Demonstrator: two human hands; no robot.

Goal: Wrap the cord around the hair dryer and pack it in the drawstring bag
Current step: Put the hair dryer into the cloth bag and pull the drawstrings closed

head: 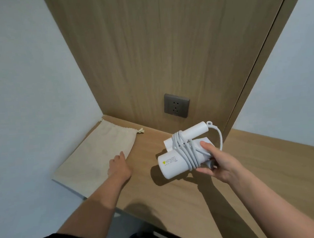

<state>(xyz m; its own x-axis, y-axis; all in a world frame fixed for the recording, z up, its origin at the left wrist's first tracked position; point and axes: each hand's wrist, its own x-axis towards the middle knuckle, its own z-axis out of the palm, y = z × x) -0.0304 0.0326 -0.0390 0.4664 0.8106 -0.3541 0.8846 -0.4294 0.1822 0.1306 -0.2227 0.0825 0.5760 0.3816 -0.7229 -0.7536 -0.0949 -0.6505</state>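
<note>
Head view, looking down on a wooden counter [223,198] set into a corner. Its near edge runs diagonally from lower left toward lower right, with grey floor visible beyond it; the cloth bag's near corner lies right at this edge. Between bag and dryer the wood is bare, as is the broad stretch to the right. A wood-grain wall panel [165,44] rises behind the counter, flanked by pale painted walls [19,72] on both sides, and carries a dark grey wall socket [177,105] just above the countertop.

Right hand [218,163] is closed around the rear of the white hair dryer [176,163], thumb on top and fingers beneath, holding it just above the counter, where it casts a shadow. The dryer has a smooth cylindrical barrel bearing a small printed label and a round handle pointing up and to the right. White cord [187,154] is coiled in several turns around barrel and handle base, with one loose loop arcing off the handle end.

Left hand [118,168] is open, palm down, its fingertips touching the right edge of the drawstring bag [95,154]. This bag is flat, beige woven fabric, with a gathered mouth and knotted string at its far end.
</note>
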